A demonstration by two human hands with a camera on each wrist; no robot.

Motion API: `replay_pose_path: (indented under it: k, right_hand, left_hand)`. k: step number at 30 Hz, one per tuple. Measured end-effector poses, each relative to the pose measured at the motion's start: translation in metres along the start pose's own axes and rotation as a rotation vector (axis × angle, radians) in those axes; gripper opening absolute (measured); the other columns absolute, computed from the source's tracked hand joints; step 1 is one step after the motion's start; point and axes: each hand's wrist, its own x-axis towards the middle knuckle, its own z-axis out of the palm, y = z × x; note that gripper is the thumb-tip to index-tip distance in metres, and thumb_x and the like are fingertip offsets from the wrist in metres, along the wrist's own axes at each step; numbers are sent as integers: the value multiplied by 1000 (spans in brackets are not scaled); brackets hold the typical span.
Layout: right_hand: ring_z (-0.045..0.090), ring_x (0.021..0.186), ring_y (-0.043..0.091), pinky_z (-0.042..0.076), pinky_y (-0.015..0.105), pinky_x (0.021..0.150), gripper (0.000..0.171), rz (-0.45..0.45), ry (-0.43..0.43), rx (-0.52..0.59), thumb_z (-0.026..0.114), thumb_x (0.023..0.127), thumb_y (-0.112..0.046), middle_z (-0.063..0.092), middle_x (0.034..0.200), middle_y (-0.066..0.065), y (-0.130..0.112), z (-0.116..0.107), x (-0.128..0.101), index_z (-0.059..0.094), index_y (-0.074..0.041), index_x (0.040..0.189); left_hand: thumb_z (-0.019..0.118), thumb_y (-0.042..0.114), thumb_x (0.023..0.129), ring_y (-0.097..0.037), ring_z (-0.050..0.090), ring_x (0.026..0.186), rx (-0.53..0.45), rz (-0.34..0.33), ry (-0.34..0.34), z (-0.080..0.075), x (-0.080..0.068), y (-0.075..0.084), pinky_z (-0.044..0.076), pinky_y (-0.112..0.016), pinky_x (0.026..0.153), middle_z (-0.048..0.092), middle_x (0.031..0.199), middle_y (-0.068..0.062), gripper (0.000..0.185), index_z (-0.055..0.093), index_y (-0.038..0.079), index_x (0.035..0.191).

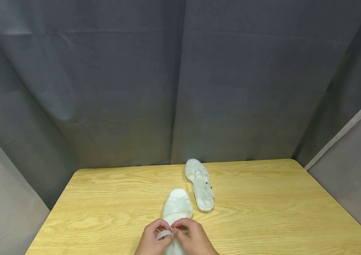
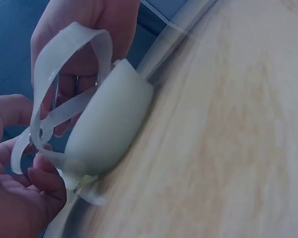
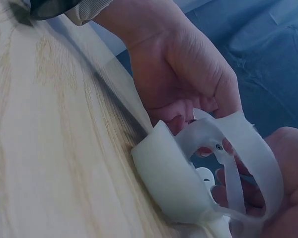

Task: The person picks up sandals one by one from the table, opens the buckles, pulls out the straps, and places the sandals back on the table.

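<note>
A white jelly sandal (image 1: 178, 202) lies at the table's near edge, toe pointing away and heel toward me. Over it, my left hand (image 1: 155, 238) and right hand (image 1: 194, 236) meet fingertip to fingertip at its translucent ankle strap (image 1: 164, 234). Seen from the left wrist, the left thumb and fingers pinch the strap by a small metal stud, and a band (image 2: 72, 37) arches above the sandal's heel (image 2: 111, 116). The right hand (image 3: 288, 183) pinches the strap from the other side; its fingertips are partly hidden behind the bands.
A second white sandal (image 1: 204, 198) with a small dark buckle lies farther back, slightly right. The wooden table (image 1: 110, 198) is bordered by a grey cloth screen (image 1: 120, 88) behind and lighter panels at the sides.
</note>
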Motion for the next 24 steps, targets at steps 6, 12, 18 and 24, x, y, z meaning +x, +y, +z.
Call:
replay_pose_path:
  k: [6,12,18,24]
  right_hand:
    - [62,86,6,49,25,76,10,27,-36,27,63,90,-20,68,86,-7,4,0,1,70,-14,87]
    - [62,88,8,49,26,77,13,44,-60,44,62,90,-24,69,88,-7,4,0,1,70,-14,88]
    - [62,90,7,49,24,79,14,53,-72,88,62,91,-25,69,90,-6,7,0,2,70,-14,89]
    - [62,87,6,48,22,77,13,43,-68,96,63,90,-25,69,89,-5,7,0,2,69,-13,89]
  left_hand:
    - [72,10,77,-2,42,58,-8,3,-1,1,0,-1,38,-16,54,55,81,0,18,59,4,88]
    - [71,9,77,-2,40,56,-14,3,-10,0,0,-1,36,-16,51,53,80,0,19,57,3,89]
    - [70,9,79,-1,40,54,-42,5,-46,-1,0,-2,36,-14,50,52,81,-1,20,56,1,91]
    - [70,8,79,1,40,52,-50,20,-51,-2,0,-1,36,-13,49,52,80,-1,20,55,0,90]
